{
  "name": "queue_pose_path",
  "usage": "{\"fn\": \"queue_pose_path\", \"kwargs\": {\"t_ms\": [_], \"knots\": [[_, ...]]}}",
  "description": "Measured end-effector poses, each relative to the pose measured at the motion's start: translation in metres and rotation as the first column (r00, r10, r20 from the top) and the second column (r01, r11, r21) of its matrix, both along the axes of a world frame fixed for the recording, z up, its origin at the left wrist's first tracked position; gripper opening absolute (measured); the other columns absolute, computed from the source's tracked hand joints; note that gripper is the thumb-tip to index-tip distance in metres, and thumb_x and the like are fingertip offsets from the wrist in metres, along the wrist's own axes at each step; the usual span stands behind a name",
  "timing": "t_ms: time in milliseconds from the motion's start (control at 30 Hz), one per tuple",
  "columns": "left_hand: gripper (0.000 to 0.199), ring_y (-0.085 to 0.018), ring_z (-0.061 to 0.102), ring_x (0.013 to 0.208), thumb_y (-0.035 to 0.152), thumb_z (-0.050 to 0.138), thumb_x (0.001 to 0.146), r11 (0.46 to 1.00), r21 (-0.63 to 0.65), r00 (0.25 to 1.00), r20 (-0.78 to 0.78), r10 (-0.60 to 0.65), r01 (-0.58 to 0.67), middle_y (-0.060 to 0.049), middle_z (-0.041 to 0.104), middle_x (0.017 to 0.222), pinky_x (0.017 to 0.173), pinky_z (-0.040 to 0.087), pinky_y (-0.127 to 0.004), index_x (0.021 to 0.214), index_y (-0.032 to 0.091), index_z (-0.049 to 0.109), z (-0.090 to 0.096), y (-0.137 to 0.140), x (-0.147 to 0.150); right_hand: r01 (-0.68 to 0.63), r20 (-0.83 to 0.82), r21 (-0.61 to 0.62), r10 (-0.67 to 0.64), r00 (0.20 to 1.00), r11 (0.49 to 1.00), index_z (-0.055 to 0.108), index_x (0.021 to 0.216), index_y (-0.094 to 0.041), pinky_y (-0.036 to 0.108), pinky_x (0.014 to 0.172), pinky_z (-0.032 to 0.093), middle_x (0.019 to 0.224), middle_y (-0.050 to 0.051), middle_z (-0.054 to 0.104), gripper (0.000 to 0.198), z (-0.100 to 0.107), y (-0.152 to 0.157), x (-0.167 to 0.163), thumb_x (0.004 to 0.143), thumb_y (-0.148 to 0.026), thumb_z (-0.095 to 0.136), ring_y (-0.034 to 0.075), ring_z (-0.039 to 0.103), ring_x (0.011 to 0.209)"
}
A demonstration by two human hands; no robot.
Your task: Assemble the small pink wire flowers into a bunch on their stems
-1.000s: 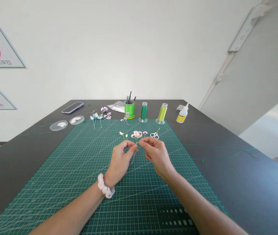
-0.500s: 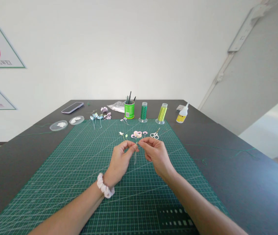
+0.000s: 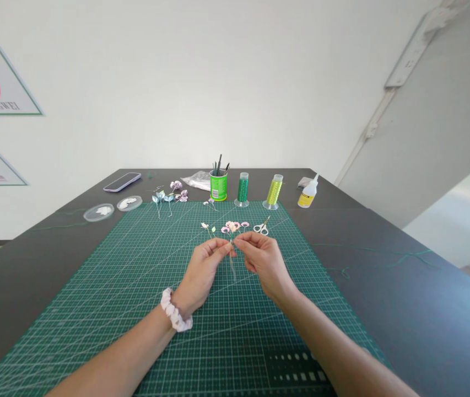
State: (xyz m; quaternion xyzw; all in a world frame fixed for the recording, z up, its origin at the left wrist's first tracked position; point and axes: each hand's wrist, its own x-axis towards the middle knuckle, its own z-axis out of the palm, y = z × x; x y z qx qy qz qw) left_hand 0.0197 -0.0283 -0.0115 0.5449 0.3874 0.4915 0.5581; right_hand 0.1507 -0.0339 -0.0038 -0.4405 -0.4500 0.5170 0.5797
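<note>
Over the green cutting mat [image 3: 135, 286], my left hand [image 3: 201, 270] pinches the thin stem of a small pink and cream flower [image 3: 231, 226] between thumb and fingertips. Pale strands [image 3: 233, 269] trail below that grip. My right hand [image 3: 263, 262] meets it from the other side, thumb and index finger pressed together at the stem; whatever lies between them is too fine to make out. Just beyond the fingers lie a white bud [image 3: 205, 225], a pale green leaf [image 3: 213, 229] and a pink petal loop [image 3: 245, 224]. White-handled scissors [image 3: 261, 228] rest close by on the right.
Along the back stand a green pen can [image 3: 219, 187], a dark green thread spool [image 3: 243, 190], a yellow-green spool [image 3: 274, 191] and a glue bottle [image 3: 308, 194]. Blue leaves [image 3: 159, 197], purple flowers [image 3: 182, 196], two shallow dishes [image 3: 99, 213] and a phone [image 3: 123, 182] lie left.
The pale strands under my left hand have swung slightly to the right. My left wrist has shifted a little left, while both pinches stay at the same place.
</note>
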Motion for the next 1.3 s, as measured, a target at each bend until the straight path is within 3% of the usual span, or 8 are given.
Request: {"fn": "queue_pose_path", "kwargs": {"t_ms": [1300], "knots": [[0.021, -0.017, 0.051, 0.078, 0.031, 0.063, 0.083, 0.995, -0.057, 0.994, 0.076, -0.072, 0.077, -0.001, 0.062, 0.072, 0.084, 0.037, -0.032, 0.067, 0.018, 0.067, -0.0013, 0.0012, -0.0003, 0.006, 0.013, -0.027, -0.006, 1.0, 1.0, 0.065, 0.065, -0.017, 0.021, 0.034, 0.019, 0.051, -0.003, 0.054, 0.023, 0.0025, -0.0006, -0.001, 0.067, -0.038, 0.071, 0.005, 0.028, 0.037]]}}
